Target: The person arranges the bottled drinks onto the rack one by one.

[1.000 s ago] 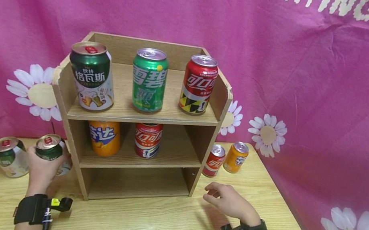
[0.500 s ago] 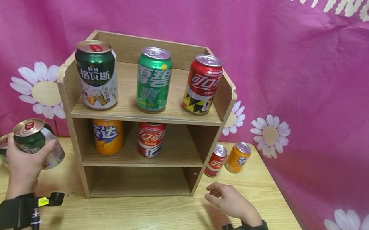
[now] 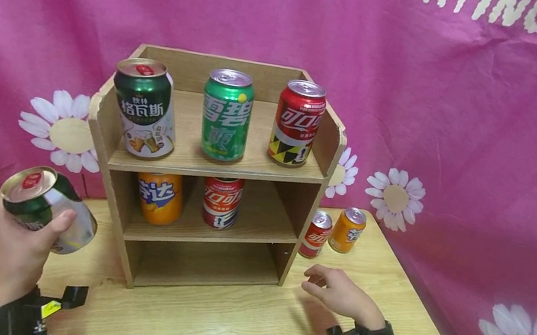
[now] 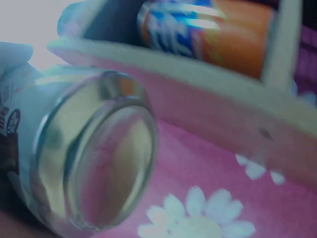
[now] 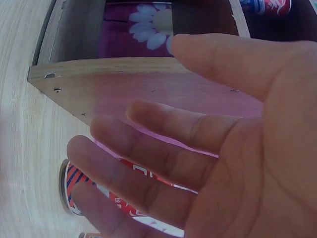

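the left hand [image 3: 19,253] grips a tilted can [image 3: 52,201] — the right hand [image 3: 342,295], fingers loosely extended, holds nothing near the shelf [image 3: 220,171].

The held can [image 3: 53,204] is glossy metal, the shelf [image 3: 183,142] matt wood, the backdrop [image 3: 417,109] cloth

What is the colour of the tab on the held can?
The tab is red; the head view shows it best.

The can [image 3: 51,202] is resting in the grip of the left hand [image 3: 17,262], dark green near its gold-rimmed top, white lower down. It is tilting, its red-tabbed top leaning left over the fingers, its bare metal base pointing rightward past the thumb.
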A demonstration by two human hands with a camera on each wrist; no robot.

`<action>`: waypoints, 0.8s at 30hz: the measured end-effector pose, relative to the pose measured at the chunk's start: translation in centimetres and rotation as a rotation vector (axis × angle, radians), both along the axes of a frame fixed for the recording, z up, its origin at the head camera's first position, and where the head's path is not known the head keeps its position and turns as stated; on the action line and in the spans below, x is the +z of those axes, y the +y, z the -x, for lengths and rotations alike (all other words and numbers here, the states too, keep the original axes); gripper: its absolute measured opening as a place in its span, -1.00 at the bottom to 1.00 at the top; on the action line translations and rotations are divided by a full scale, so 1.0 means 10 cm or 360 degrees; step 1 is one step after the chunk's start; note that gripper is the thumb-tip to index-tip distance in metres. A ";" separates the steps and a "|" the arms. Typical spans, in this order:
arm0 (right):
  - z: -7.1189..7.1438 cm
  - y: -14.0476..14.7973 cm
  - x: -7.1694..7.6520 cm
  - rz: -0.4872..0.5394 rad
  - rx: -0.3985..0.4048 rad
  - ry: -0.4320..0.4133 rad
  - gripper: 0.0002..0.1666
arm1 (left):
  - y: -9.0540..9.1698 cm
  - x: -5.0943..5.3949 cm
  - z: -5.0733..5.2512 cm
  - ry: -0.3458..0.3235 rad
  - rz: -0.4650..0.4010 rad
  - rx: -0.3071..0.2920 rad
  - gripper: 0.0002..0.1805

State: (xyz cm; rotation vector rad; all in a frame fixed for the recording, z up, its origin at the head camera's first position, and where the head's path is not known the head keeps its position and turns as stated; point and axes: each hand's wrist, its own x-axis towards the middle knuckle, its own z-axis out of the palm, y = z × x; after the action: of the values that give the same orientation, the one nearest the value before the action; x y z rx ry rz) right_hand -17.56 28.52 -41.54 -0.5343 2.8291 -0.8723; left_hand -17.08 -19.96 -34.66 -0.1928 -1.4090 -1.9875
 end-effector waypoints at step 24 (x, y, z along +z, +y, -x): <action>0.02 0.04 0.00 -0.0001 0.0047 -0.0026 -0.70 | 1.00 0.06 -0.24 -0.0107 0.0980 -0.0490 -0.26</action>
State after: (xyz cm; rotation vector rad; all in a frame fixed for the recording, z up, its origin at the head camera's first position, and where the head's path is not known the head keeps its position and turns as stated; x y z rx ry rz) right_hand -17.81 28.94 -41.51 -0.5648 2.7991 -0.8661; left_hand -14.71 -9.94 -34.04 -0.6532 -2.1081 -1.7359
